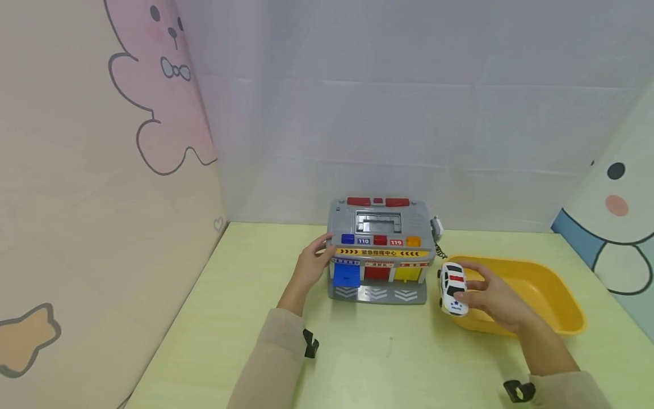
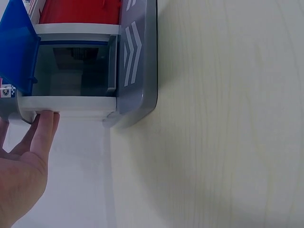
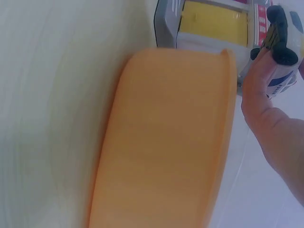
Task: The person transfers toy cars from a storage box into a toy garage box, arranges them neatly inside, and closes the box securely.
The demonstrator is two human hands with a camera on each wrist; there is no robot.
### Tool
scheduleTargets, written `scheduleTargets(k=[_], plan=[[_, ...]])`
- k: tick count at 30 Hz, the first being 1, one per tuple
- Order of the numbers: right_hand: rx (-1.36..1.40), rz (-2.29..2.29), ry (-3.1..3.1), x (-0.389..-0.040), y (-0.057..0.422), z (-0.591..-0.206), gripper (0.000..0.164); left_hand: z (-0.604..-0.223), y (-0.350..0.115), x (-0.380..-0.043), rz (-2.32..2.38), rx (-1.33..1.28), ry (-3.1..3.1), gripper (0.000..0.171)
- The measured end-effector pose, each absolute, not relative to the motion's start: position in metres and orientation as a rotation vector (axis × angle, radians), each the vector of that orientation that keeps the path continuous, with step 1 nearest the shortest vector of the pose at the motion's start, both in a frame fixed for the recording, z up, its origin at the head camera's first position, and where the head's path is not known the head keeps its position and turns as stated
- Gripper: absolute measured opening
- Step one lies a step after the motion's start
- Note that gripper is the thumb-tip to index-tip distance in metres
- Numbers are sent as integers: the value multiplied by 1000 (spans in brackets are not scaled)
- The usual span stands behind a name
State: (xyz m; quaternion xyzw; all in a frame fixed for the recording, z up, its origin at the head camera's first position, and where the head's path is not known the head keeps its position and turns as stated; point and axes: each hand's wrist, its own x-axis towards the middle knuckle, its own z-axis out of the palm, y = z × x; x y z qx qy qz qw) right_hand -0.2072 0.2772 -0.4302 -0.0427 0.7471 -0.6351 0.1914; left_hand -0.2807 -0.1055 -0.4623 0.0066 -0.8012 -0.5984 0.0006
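A grey toy garage (image 1: 339, 218) with a yellow sign band stands near the back of the table. Its blue door (image 1: 347, 276) is raised on the left, and the left wrist view shows the dark bay (image 2: 71, 71) behind it. The red door (image 1: 376, 273) and yellow door (image 1: 407, 274) are down. My left hand (image 1: 309, 267) touches the garage's left side with extended fingers. Between thumb and fingers, my right hand (image 1: 494, 296) pinches a white toy police car (image 1: 453, 284) with a red roof light, held above the near left rim of a yellow basin.
The yellow basin (image 1: 567, 301) sits right of the garage, beneath my right hand. A small grey-white piece on a dark coiled cord (image 1: 438, 250) is at the garage's right side. Printed fabric walls (image 1: 168, 255) border the table at the left, back and right.
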Motion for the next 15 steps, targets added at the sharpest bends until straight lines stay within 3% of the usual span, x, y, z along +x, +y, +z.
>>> scheduleTargets(k=[15], plan=[[-147,-1810,2044,-203,255,-440,81,-461,-104,-280,-1869,42,-2530,41]])
